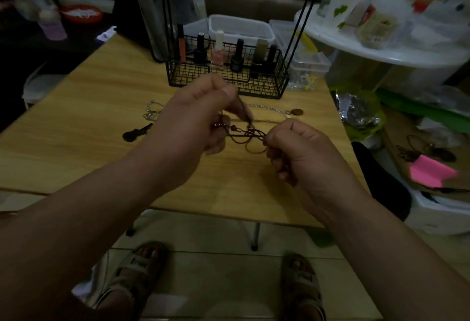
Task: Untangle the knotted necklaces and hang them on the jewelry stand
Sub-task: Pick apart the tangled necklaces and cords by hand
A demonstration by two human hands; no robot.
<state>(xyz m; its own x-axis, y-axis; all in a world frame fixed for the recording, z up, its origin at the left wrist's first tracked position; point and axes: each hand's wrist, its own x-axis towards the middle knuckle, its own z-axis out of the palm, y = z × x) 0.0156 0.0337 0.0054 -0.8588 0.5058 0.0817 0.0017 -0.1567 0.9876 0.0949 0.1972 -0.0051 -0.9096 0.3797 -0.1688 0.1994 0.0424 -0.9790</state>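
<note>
Our left hand (193, 119) and right hand (305, 152) pinch the knotted brown cord necklace (250, 135); we should loosen loops, never tug.

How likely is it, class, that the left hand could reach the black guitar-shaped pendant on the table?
Probably yes: the pendant lies uncovered on the table just beside the left hand, with nothing between. But that hand pinches the knotted brown cord, so it must let go first.
</note>
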